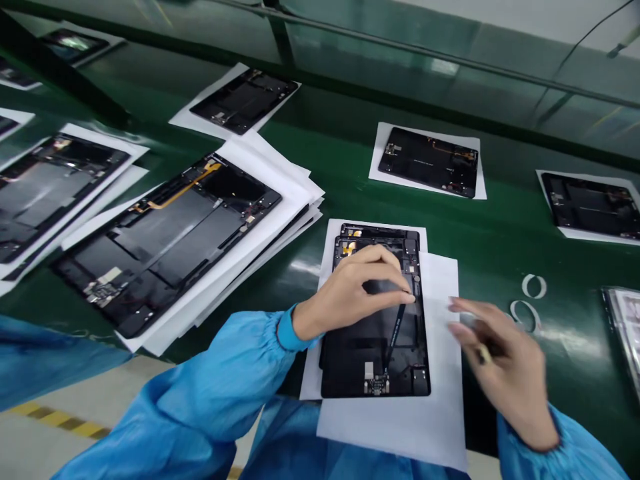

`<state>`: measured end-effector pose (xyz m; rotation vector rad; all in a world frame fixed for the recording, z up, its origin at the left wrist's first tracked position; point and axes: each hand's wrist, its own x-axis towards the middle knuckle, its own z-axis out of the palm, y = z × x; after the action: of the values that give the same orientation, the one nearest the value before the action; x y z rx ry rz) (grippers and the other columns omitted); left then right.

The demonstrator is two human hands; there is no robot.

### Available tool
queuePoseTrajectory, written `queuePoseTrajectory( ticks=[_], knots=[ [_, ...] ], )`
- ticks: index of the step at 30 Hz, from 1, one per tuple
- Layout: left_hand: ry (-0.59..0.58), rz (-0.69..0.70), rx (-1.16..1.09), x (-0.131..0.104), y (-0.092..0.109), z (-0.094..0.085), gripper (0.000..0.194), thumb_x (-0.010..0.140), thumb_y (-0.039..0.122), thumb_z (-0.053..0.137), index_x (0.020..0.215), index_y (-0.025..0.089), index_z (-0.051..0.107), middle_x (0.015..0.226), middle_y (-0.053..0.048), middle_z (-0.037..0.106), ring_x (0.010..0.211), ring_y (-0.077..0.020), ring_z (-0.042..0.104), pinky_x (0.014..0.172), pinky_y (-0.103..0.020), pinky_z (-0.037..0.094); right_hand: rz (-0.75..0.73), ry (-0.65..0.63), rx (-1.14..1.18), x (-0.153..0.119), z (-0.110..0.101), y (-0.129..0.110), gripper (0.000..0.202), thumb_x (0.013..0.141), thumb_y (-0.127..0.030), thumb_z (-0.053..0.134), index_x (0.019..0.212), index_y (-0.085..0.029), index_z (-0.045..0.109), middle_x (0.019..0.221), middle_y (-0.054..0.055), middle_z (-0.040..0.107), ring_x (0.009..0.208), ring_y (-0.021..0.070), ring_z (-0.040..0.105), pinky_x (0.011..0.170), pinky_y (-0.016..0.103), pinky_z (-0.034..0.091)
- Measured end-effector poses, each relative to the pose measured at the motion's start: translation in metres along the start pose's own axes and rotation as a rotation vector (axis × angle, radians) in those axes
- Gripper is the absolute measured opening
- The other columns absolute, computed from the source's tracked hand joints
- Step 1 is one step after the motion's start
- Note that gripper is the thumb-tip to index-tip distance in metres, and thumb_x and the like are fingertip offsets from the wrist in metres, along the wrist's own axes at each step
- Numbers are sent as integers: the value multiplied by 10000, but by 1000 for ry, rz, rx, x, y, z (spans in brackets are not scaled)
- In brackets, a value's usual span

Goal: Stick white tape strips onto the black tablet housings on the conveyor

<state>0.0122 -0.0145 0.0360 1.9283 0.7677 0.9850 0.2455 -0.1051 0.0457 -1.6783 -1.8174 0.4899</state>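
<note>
An open black tablet housing (357, 360) lies in front of me, overlapping a similar one beneath it. My left hand (365, 283) is over its upper part, thumb and forefinger pinched near the top end of a thin black ribbon cable (395, 337). Whatever is in that pinch is too small to make out. Right of the housing, above the paper's edge, my right hand (505, 367) is smeared by motion. Its thumb and forefinger are slightly apart, with the other fingers curled by a small yellowish thing (484, 353). White paper (390, 427) shows under the housing.
To the left is a stack of housings with paper sheets between, topped by a larger-looking housing (165, 240). More housings (433, 161) lie on paper along the green table (340, 167). Two white rings (534, 286) sit at right, near a clear-edged tray (623, 333). A blue sleeve (50, 360) shows at left.
</note>
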Motion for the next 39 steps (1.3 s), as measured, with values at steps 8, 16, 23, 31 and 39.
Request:
queuePoseTrajectory(
  ticks=[8, 16, 23, 31, 39],
  knots=[
    [102, -201, -37, -7, -10, 2, 254, 818, 330, 757, 1012, 205, 652, 972, -37, 651, 910, -182, 629, 835, -328, 529, 65, -443, 406, 50, 39, -17, 199, 879, -354, 647, 770, -194, 694, 682, -6, 647, 569, 106, 536, 519, 210, 410],
    [2, -86, 622, -129, 31, 44, 378, 933, 513, 545, 1205, 265, 630, 1225, -91, 615, 1174, -263, 532, 994, -383, 437, 5, -475, 400, 55, 54, -3, 56, 879, -183, 620, 850, -219, 652, 815, -20, 644, 697, 110, 574, 624, 211, 432],
    [-154, -58, 745, -144, 25, 58, 350, 926, 469, 600, 1237, 316, 643, 1395, 36, 578, 1289, -229, 478, 1150, -392, 274, -142, -361, 249, 52, 65, -2, 117, 899, -122, 554, 920, -208, 630, 854, 2, 585, 705, 117, 565, 592, 219, 432],
    [-141, 10, 744, -147, 20, 58, 364, 910, 452, 637, 1234, 287, 655, 1398, 84, 577, 1400, -212, 376, 1218, -368, 150, -219, -334, 94, 48, 74, 2, 177, 875, -75, 509, 946, -183, 629, 874, 30, 601, 733, 150, 600, 612, 247, 465],
    [-138, 33, 746, -147, 15, 60, 363, 905, 455, 644, 1223, 280, 663, 1452, 115, 510, 1477, -211, 229, 1236, -372, 96, -182, -327, 55, 45, 77, -1, 184, 869, -85, 501, 925, -183, 645, 858, 27, 607, 720, 153, 617, 635, 250, 481]
  ],
)
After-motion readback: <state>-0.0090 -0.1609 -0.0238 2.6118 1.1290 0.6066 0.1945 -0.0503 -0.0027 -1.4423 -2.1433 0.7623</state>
